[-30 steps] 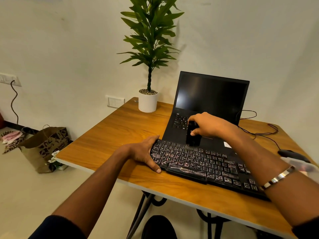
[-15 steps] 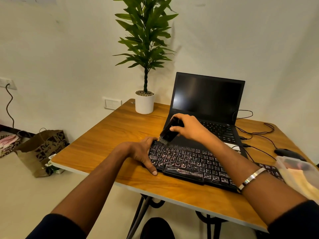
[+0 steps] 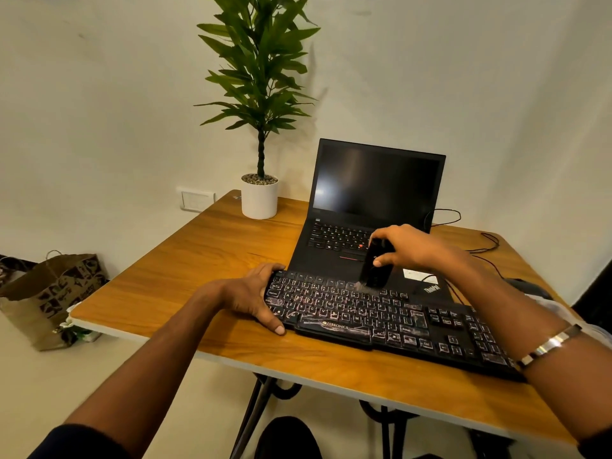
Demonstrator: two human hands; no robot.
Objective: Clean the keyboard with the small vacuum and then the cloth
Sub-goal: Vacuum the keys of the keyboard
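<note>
Vacuum (image 3: 374, 268) upright, brush down on keyboard (image 3: 381, 321), in right hand's (image 3: 409, 248) grip; left hand (image 3: 251, 298) clasping keyboard's end.

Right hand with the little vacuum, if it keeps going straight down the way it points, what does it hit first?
Probably the keyboard's top rows: the right hand aims the small vacuum down there, brush about touching.

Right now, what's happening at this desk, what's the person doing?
A person is cleaning a black keyboard on a wooden table. The right hand grips a small black vacuum, its brush end down on the top key rows. The left hand holds the keyboard's left end, steadying it. An open laptop with a dark screen sits just behind. No cloth is in hand.
</note>
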